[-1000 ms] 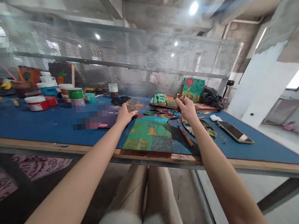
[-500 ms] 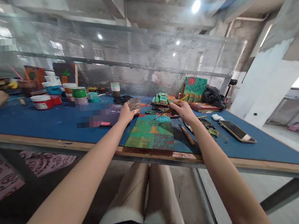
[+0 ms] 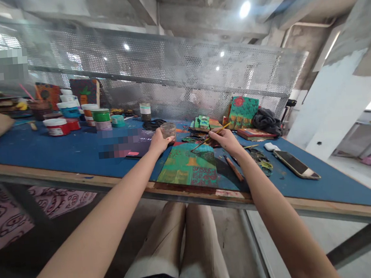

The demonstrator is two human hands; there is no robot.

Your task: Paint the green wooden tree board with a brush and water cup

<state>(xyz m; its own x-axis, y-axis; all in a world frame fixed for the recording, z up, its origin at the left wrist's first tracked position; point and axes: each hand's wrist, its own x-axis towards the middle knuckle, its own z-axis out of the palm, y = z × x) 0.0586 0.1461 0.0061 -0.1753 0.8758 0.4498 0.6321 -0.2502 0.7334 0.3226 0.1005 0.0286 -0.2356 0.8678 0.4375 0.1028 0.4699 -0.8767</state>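
Remotely, I have the left hand (image 3: pixel 161 141) wrapped around the cup (image 3: pixel 169 130) at frame centre, the right hand (image 3: pixel 226 140) pinching the brush (image 3: pixel 201 145), tip over the painting (image 3: pixel 188 168), lower centre. Light wrist pressure should suit it. Labels on the tubs (image 3: pixel 56 128), left of frame, are unreadable.
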